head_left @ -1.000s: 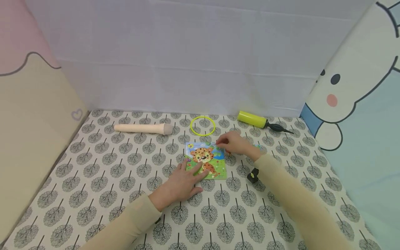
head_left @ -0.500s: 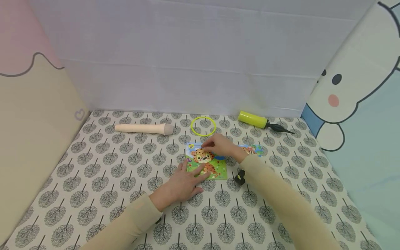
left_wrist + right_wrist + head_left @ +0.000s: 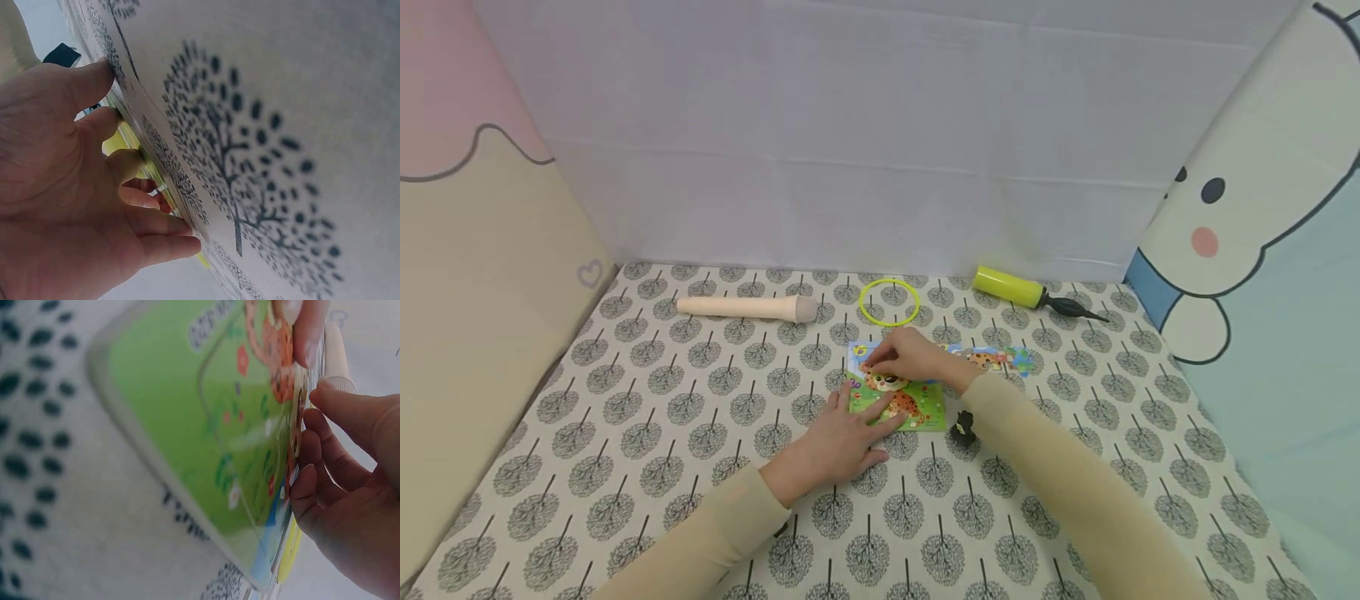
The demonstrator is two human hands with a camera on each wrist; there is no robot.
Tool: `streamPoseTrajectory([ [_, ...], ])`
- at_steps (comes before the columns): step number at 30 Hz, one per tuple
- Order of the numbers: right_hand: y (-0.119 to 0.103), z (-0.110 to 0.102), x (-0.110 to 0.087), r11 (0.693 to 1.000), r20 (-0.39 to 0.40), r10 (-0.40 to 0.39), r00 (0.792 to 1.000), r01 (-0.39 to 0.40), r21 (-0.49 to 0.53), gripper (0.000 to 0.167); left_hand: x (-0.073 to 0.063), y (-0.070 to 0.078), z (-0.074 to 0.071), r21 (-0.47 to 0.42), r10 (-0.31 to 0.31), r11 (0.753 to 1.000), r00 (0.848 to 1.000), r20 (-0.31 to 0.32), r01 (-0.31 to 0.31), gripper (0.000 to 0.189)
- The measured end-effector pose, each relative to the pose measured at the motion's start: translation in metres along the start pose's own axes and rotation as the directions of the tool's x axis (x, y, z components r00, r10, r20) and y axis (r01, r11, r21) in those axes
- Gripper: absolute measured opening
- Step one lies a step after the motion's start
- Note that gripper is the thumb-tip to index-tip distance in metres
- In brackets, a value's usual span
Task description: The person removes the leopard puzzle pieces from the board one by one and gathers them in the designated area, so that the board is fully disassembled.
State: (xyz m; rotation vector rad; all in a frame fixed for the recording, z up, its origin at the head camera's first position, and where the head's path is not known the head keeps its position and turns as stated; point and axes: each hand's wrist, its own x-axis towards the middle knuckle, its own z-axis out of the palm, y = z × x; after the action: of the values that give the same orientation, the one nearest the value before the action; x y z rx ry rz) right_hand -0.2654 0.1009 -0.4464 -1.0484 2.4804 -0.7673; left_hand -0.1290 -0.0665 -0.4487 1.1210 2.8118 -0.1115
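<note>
Leopard jigsaw board, one: lying flat on the tree-print bench, directly beneath both sets of fingers. Left hand: fingers are resting spread and nearly straight across the near-left part of the board, grasping nothing, the thumb lying off its near edge. Right hand: fingers are hanging curled over the leopard's head, thumb and forefinger tips sitting close together at the surface; whether a piece is lying between them cannot be told. Printed puzzle pieces, several by appearance: lying right of the right fingers, past the wrist. Lime ring: lying just beyond the right fingers. Lime balloon pump, black nozzle: lying beyond and well right of the right fingers. Beige microphone-shaped article: lying beyond and left of both hands. Handling note, by judgement: the step is seemingly calling for fitting or seating a piece; the left fingers should be steadying the board while the right are matching cut edges, then pressing straight down, since sideways pushing risks dislodging neighbouring pieces.
</note>
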Motion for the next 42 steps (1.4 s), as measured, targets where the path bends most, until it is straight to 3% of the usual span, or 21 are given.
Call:
streamPoseTrajectory([
  [5,-0.001,0.002,0.003,0.998,0.026,-0.061,0.998,0.061,0.001,0.016,0.001,0.0,0.0,0.019,0.002,1.0,1.0,-0.001,-0.002,0.06],
  [13,0.0,0.003,0.004,0.996,0.046,-0.069,0.997,0.066,0.061,0.017,0.002,0.0,0.0,0.021,-0.006,1.0,1.0,0.018,0.006,0.061],
  [42,-0.01,0.011,0.006,0.977,0.014,0.098,0.995,-0.099,0.188,0.011,0.001,0.0,0.001,0.029,0.005,1.0,1.0,0.017,-0.006,0.059],
])
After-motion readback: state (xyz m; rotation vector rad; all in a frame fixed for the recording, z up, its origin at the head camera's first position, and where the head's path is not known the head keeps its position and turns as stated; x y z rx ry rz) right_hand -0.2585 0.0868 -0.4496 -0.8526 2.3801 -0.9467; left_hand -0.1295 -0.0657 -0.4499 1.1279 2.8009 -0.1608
